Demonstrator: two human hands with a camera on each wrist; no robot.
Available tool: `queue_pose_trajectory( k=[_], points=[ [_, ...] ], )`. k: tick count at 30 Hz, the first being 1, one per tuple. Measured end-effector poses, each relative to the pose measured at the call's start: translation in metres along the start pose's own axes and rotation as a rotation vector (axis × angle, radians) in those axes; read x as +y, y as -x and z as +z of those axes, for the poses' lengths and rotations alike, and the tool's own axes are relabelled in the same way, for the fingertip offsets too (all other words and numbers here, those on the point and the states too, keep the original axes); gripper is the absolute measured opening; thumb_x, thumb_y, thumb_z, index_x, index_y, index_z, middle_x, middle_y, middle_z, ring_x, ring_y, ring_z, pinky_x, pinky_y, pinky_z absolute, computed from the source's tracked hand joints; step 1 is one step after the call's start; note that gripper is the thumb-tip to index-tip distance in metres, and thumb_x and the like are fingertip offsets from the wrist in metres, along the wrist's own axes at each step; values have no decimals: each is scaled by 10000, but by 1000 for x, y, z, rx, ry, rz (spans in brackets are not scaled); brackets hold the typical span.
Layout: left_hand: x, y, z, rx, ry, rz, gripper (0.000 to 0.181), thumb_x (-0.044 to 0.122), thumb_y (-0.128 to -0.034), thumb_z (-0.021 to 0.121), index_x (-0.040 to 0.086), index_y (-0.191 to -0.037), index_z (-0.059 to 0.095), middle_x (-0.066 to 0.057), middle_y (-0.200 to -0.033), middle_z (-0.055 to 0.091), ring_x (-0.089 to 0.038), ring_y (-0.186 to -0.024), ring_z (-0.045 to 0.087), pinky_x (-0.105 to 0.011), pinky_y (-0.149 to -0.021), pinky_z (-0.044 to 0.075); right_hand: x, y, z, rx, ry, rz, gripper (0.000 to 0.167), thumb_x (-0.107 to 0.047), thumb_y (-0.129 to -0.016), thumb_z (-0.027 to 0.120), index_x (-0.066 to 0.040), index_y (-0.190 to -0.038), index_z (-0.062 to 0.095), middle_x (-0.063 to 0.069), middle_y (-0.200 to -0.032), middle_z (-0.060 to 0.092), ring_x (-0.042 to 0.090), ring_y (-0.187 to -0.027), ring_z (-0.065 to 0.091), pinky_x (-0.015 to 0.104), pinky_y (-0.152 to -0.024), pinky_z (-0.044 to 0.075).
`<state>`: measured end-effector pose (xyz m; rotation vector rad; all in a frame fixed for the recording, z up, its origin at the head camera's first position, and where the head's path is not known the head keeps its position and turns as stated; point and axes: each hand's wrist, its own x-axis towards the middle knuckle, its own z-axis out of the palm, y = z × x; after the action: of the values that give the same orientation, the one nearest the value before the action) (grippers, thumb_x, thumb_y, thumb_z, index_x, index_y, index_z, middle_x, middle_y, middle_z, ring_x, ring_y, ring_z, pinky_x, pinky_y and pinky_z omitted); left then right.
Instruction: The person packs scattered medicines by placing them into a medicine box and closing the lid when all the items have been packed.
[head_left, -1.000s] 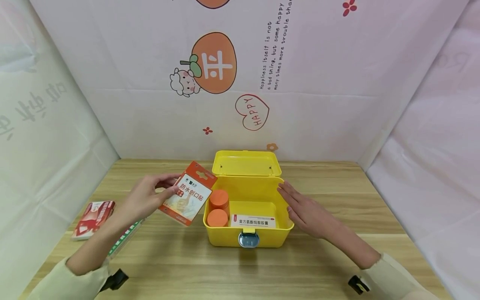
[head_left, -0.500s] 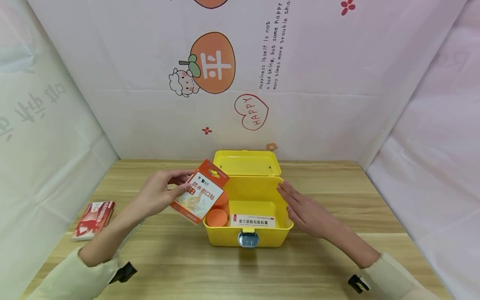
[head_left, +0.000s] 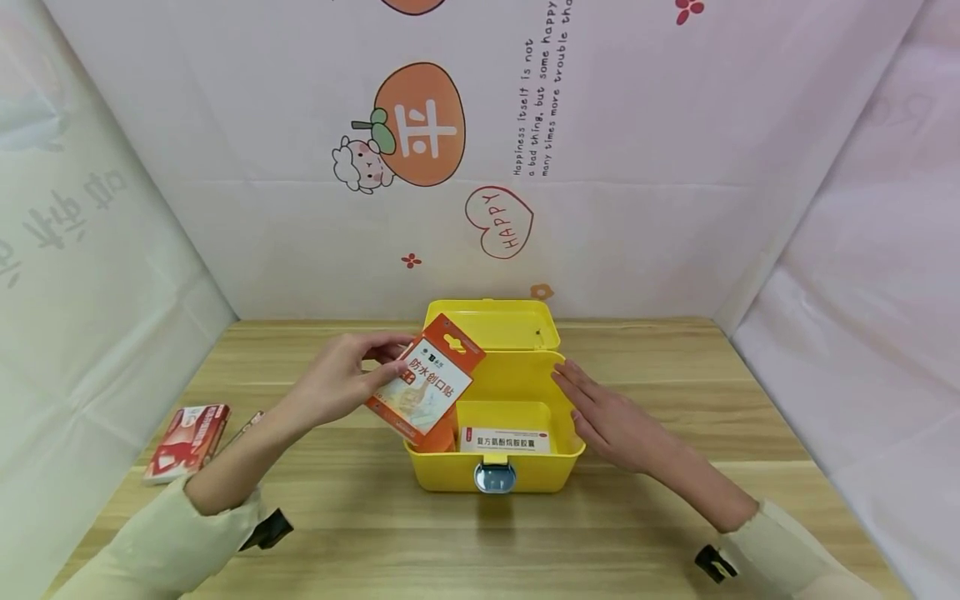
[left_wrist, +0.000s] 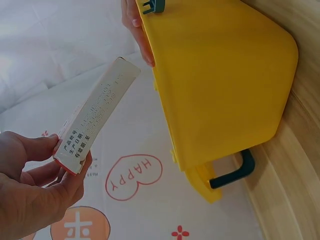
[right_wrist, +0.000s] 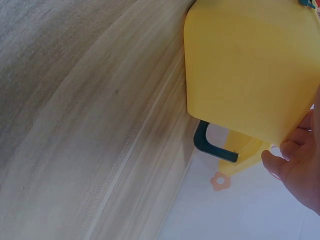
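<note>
Orange-red and white card makes up the waterproof adhesive-bandage box (head_left: 425, 382), which is in the air, tilted, over the left end of the yellow case (head_left: 536, 477). The left wrist view shows a gap between the box and the case wall. The left hand (head_left: 343, 379) pinches the box along one edge, thumb on one face and fingers behind.

Inside the case, the white compound paracetamol-amantadine capsule carton (head_left: 506, 441) lies along the front wall. To its left an orange object (head_left: 440, 438) shows only in part beneath the bandage box; its full shape is hidden. The lid (head_left: 510, 325) is tipped back, and the front latch (head_left: 495, 478) hangs on the near wall. The right hand (head_left: 611, 423) grips nothing: its fingers are extended and rest against the right rim, thumb apart.

The filling of the case looks partly done: the carton and the orange object are in, the bandage box is not yet down. Outside, on the wooden table (head_left: 525, 554) at far left, are a red-and-white box (head_left: 187, 443) and, just beside it, a slim item (head_left: 240, 433) partly covered by the left forearm; these seem to be what remains.
</note>
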<state>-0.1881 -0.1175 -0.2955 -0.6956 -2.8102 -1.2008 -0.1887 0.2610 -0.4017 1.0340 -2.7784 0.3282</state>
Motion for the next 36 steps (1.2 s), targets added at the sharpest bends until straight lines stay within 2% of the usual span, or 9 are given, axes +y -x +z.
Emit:
queue_pose_trajectory(
  k=[15, 26, 36],
  points=[
    [15, -17, 10, -69, -8, 69, 350, 92, -944, 666, 22, -1286, 650, -83, -1045, 716, -208, -938, 632, -288, -763, 545, -1, 0, -1, -15, 1, 17, 559, -154, -1027, 480, -16, -1545, 321, 153, -1624, 302, 342, -1481, 332, 474, -1082, 448],
    [28, -27, 15, -96, -30, 104, 354, 92, -931, 685, 28, -1278, 657, -63, -1030, 717, -181, -919, 623, -326, -818, 564, 0, -1, 0, -15, 9, 17, 577, -162, -1018, 487, -27, -1551, 312, 142, -1627, 302, 326, -1486, 330, 472, -1073, 458],
    [36, -37, 23, -143, -60, 116, 335, 84, -938, 674, 43, -1270, 665, -54, -1009, 709, -177, -899, 614, -282, -790, 535, 0, 0, 0, -31, -9, 38, 572, -203, -1032, 459, -45, -1559, 301, 124, -1639, 282, 314, -1495, 317, 474, -1086, 446]
  ],
)
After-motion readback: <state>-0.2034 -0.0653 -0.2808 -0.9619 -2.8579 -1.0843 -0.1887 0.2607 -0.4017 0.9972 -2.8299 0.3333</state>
